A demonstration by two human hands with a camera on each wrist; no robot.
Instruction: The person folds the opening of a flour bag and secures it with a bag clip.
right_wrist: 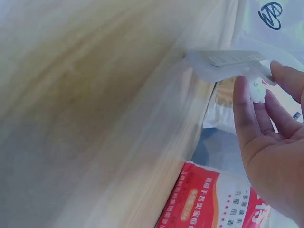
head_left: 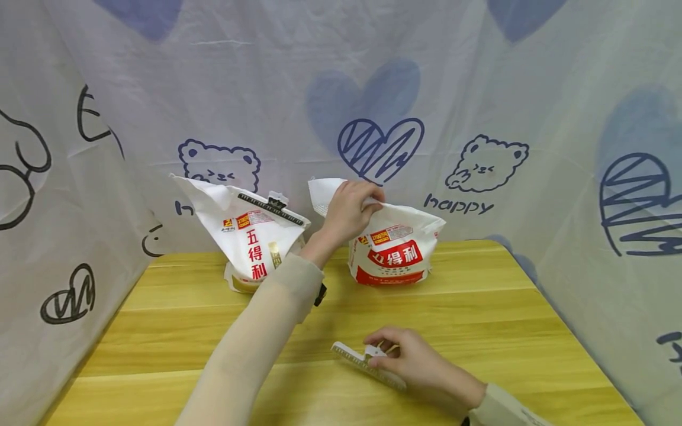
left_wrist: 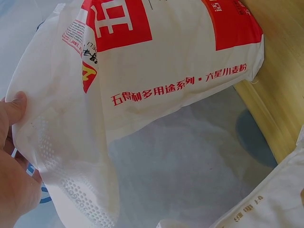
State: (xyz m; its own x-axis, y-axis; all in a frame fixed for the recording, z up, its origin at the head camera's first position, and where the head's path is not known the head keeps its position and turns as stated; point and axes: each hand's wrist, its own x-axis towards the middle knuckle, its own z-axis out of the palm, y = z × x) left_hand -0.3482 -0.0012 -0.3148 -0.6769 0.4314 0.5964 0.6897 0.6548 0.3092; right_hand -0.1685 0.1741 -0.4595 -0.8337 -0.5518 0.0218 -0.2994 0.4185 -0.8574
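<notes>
My left hand (head_left: 351, 210) pinches the folded top of a white flour bag (head_left: 394, 248) with a red label, standing at the back of the table. In the left wrist view the thumb presses on the white fabric of that flour bag (left_wrist: 156, 76) near a row of small perforations. Lower and to the right, my right hand (head_left: 412, 358) grips a pale bag clip (head_left: 364, 362) by its small handle, just above the tabletop. From the right wrist view, the bag clip (right_wrist: 228, 61) sits between thumb and fingers of the right hand (right_wrist: 275, 137).
A second white flour bag (head_left: 250, 242) with red characters stands at the left, its folded top held by another clip (head_left: 272, 207). The wooden table (head_left: 479, 307) is bordered by hanging cloth (head_left: 479, 83) printed with hearts and bears.
</notes>
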